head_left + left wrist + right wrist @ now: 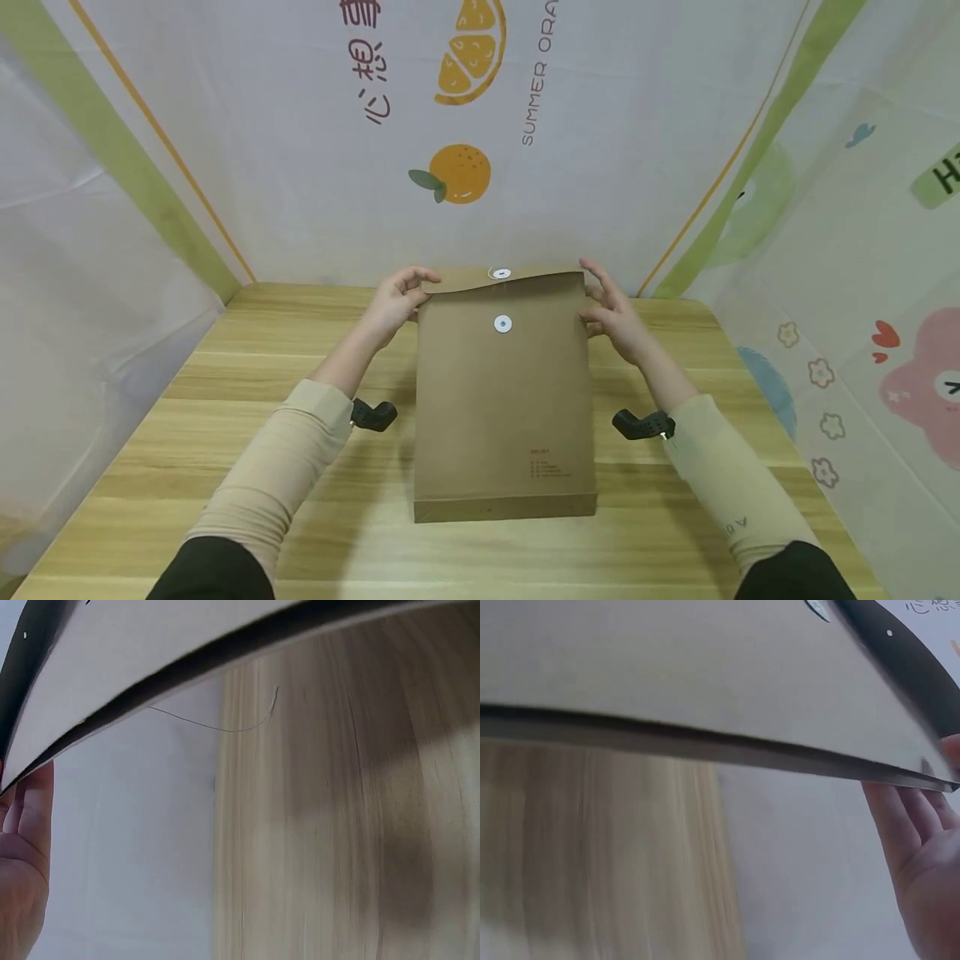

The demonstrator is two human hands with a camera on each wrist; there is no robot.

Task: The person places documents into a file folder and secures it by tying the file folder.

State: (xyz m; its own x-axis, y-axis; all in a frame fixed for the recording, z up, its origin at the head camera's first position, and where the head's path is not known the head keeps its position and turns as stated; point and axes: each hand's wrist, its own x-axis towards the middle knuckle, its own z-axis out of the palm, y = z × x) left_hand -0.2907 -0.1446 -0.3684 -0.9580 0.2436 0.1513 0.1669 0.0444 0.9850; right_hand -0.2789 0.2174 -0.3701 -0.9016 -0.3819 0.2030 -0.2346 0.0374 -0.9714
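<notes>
A brown kraft paper document envelope (pixel 504 400) lies tilted towards me, its top end off the table. Its flap (pixel 465 278) stands partly lifted over the opening. One white button sits on the flap, with another on the body below. At the upper left corner my left hand (pixel 392 304) grips the envelope, thumb and forefinger by the flap. My right hand (pixel 617 317) holds the upper right corner, forefinger stretched up beside the flap. In the right wrist view, fingers (pixel 896 821) reach under the edge. A thin string (pixel 225 730) dangles below the envelope in the left wrist view.
The envelope is over a light wood-grain table (pixel 300 508). A white printed curtain (pixel 322 192) hangs behind the table's far edge, and more printed cloth (pixel 840 333) hangs at the right. Black wrist-worn devices (pixel 373 415) jut inward from both sleeves.
</notes>
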